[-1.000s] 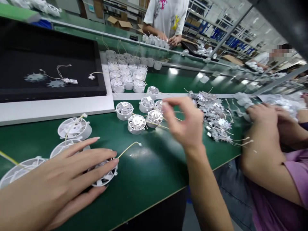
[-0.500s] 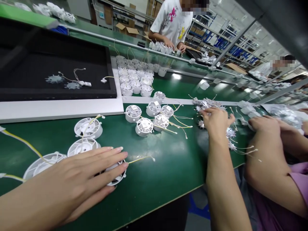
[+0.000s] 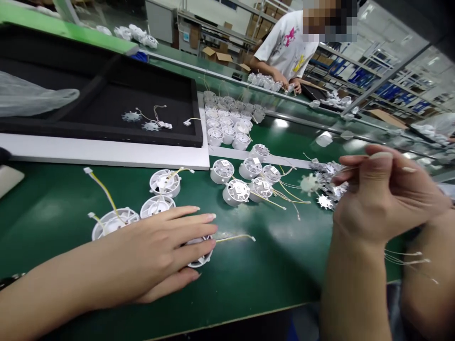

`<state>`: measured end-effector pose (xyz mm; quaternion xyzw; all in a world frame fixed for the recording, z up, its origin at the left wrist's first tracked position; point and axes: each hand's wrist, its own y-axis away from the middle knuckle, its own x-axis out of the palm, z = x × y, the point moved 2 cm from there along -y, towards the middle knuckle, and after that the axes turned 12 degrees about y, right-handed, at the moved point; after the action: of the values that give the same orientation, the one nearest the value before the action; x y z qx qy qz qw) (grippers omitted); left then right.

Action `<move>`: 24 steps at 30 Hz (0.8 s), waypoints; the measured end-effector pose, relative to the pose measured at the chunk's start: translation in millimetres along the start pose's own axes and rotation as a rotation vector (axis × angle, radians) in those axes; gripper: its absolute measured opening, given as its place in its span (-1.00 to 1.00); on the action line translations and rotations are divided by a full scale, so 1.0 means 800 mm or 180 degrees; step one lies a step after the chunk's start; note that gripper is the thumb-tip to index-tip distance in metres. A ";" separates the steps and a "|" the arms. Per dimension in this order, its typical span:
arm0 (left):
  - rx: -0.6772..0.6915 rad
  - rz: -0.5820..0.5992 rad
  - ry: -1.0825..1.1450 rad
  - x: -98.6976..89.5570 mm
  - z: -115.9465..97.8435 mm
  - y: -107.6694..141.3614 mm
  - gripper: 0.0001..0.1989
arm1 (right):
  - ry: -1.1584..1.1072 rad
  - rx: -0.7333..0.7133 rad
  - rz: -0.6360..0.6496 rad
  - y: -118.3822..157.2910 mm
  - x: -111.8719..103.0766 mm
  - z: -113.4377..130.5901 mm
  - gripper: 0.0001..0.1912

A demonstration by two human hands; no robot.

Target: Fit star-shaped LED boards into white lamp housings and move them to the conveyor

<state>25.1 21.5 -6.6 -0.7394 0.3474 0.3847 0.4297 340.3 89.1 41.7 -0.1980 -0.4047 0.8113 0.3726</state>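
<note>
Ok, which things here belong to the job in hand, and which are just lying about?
In use: left hand pressing a round white plastic housing with its yellow wire; right hand pinching a small white star-shaped board.
Lying about: crumpled clear plastic bag, black tray.

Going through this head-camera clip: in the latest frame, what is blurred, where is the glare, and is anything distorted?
Head view: the right hand and the star-shaped board it holds are soft with motion blur; glare sits on the green bench mat; wide-angle distortion leans the shelving toward the frame edge.
</note>
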 end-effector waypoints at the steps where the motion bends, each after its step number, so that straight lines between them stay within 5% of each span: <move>1: -0.0072 0.0056 0.0070 -0.003 0.000 0.000 -0.64 | -0.0236 -0.0036 0.0154 0.002 0.008 0.017 -0.95; 4: -0.0694 -0.0181 0.0411 -0.007 0.005 0.003 -0.55 | -0.0865 0.0135 0.1007 0.013 0.033 0.061 -0.94; 8: -0.1170 -0.1299 0.1210 -0.006 0.012 0.008 0.00 | -0.1170 0.0948 0.2784 0.045 0.065 0.089 -0.83; 10: -0.1032 -0.1520 0.1426 -0.008 0.011 0.006 -0.17 | -0.1200 0.1357 0.3243 0.062 0.075 0.091 -0.73; 13: -0.1116 -0.1503 0.1807 -0.015 0.009 0.000 -0.56 | -0.1426 0.1838 0.3326 0.078 0.084 0.084 -0.68; 17: -0.1556 -0.1421 0.2722 -0.019 0.010 -0.001 -0.68 | -0.1599 0.2111 0.3113 0.082 0.084 0.068 -0.76; 21: -0.1688 -0.1640 0.2761 -0.016 0.012 0.002 -0.68 | -0.1229 0.1652 0.3105 0.081 0.079 0.059 -0.85; 24: -0.2088 -0.1704 0.3412 -0.015 0.014 0.000 -0.53 | -0.0567 0.0887 0.2854 0.081 0.072 0.061 -0.81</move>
<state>16.8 33.5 0.1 -0.9802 0.1828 -0.0688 0.0323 243.6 82.6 17.4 -0.2309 -0.1971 0.9524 -0.0273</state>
